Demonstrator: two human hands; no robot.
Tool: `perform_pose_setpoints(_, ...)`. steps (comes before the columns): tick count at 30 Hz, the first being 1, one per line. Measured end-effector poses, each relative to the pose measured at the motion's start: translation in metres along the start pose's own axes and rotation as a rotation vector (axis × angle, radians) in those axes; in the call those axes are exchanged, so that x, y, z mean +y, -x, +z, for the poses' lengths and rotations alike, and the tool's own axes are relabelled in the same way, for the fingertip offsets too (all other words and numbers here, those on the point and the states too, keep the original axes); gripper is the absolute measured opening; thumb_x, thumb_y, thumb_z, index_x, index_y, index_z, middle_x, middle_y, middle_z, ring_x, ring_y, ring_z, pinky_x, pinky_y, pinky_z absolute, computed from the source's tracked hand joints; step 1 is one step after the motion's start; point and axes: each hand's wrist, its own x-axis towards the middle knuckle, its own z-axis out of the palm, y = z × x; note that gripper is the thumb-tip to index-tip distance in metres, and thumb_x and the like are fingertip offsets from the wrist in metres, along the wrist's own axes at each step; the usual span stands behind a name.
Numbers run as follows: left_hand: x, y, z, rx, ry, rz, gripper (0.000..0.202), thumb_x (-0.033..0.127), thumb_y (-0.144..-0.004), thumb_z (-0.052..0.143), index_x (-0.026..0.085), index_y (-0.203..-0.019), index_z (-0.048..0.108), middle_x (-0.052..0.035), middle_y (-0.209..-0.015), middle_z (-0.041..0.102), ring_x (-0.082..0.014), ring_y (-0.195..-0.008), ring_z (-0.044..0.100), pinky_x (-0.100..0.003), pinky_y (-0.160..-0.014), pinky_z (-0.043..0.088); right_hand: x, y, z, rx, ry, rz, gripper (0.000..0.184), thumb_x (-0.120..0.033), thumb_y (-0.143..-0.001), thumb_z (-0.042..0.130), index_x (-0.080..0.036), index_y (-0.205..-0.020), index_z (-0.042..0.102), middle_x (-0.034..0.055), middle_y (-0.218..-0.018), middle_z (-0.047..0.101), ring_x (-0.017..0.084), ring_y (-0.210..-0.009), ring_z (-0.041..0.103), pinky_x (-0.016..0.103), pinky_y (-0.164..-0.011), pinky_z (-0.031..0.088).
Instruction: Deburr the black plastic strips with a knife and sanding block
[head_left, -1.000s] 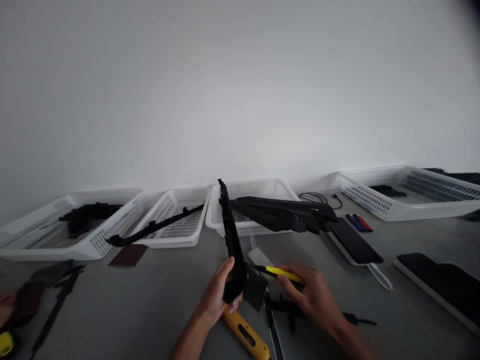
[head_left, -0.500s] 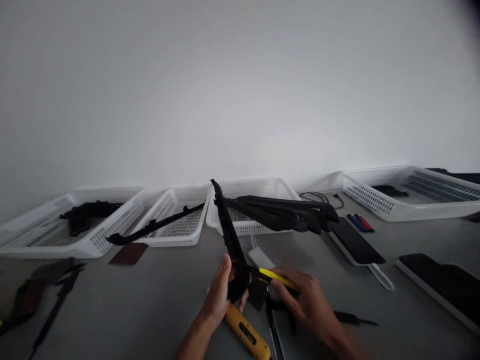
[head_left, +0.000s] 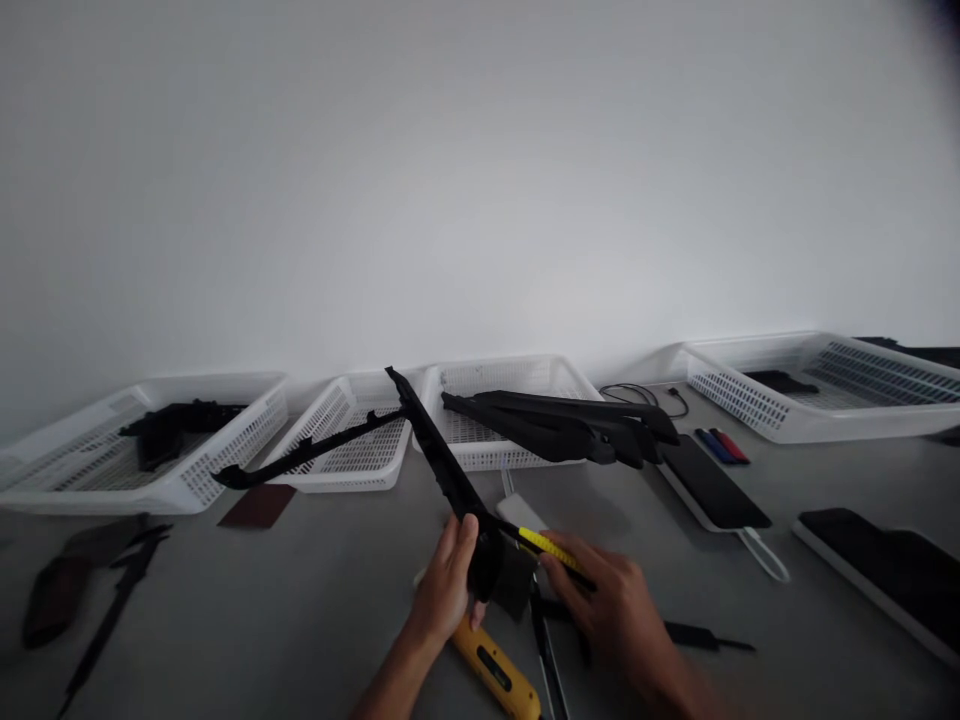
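Observation:
My left hand (head_left: 446,590) grips the lower end of a long black plastic strip (head_left: 435,460), which slants up and to the left over the table. Just to the right, my right hand (head_left: 611,605) is closed on a small yellow-and-black utility knife (head_left: 551,548), whose tip touches the strip near my left fingers. Below my hands lie a larger yellow tool (head_left: 495,675) and thin black offcuts (head_left: 544,650).
White perforated baskets (head_left: 517,380) line the back wall; three of them (head_left: 150,450) (head_left: 337,440) hold black parts, and several long black strips (head_left: 562,420) stick out of the middle one. Phones or tablets (head_left: 712,485) (head_left: 892,560), lighters (head_left: 718,445) and a cable (head_left: 645,395) lie to the right. Dark scraps (head_left: 90,590) lie at left.
The strip's upper end has swung to the left, from nearly upright to a clear slant. Both hands stayed close together. A hand at the far left edge has gone out of view.

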Motion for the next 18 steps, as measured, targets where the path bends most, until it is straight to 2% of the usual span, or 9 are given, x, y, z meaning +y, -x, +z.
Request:
perform_pose_setpoints(2,-0.0002,-0.0006,-0.0004,0.019,-0.069,0.003,0.106,0.095,-0.081,0.053,0.016,-0.151,0.048,0.0116,-0.034,0.048,-0.0158,-0.03,0.039,-0.024,-0.035,0.032,-0.0006,-0.0005,-0.0005,0.009,-0.004,-0.001,0.028,-0.036,-0.11,0.056,-0.021,-0.115,0.08,0.0062,-0.096,0.088,0.021,-0.075,0.085,0.025,-0.07,0.065)
perform_pose_setpoints(4,-0.001,-0.0017,-0.0007,0.019,-0.083,0.019,0.107,0.095,-0.083,0.051,0.015,-0.154,0.045,0.0123,-0.036,0.047,-0.0153,-0.029,0.04,-0.024,-0.034,0.031,-0.0009,-0.0007,-0.0009,-0.008,-0.022,0.0,0.028,-0.035,-0.11,0.056,-0.021,-0.115,0.079,0.0054,-0.094,0.087,0.02,-0.073,0.084,0.024,-0.068,0.064)
perform_pose_setpoints(10,-0.0002,-0.0025,-0.0001,0.013,-0.047,0.054,0.092,0.089,-0.085,0.057,0.018,-0.145,0.053,0.0124,-0.045,0.051,-0.0122,-0.029,0.041,-0.022,-0.032,0.033,0.005,0.0001,-0.0006,0.005,-0.017,0.053,0.029,-0.038,-0.109,0.057,-0.021,-0.112,0.081,0.0057,-0.092,0.087,0.021,-0.071,0.084,0.024,-0.066,0.064)
perform_pose_setpoints(13,0.0028,-0.002,0.0,0.014,-0.047,0.054,0.084,0.087,-0.085,0.06,0.02,-0.135,0.061,0.0088,-0.056,0.058,-0.0121,-0.033,0.046,-0.023,-0.032,0.034,0.0056,0.0007,0.0,-0.016,-0.036,0.072,0.032,-0.041,-0.109,0.055,-0.022,-0.113,0.081,0.0069,-0.094,0.088,0.022,-0.074,0.084,0.025,-0.069,0.065)
perform_pose_setpoints(16,0.0055,-0.0026,-0.0012,0.016,-0.04,0.098,0.064,0.074,-0.085,0.072,0.018,-0.116,0.072,-0.0001,-0.078,0.071,-0.017,-0.059,0.066,-0.025,-0.05,0.05,0.0032,-0.0009,-0.0012,-0.05,-0.031,0.114,0.035,-0.043,-0.11,0.054,-0.022,-0.116,0.081,0.0078,-0.097,0.088,0.024,-0.078,0.085,0.028,-0.072,0.066)
perform_pose_setpoints(18,0.0067,-0.0035,-0.002,-0.007,-0.024,0.115,0.051,0.064,-0.083,0.08,0.017,-0.104,0.077,-0.0028,-0.083,0.073,-0.0209,-0.077,0.07,-0.027,-0.067,0.054,0.002,-0.0027,-0.0036,-0.04,-0.021,0.126,0.036,-0.046,-0.11,0.054,-0.022,-0.114,0.082,0.0083,-0.096,0.088,0.025,-0.078,0.085,0.029,-0.071,0.066)
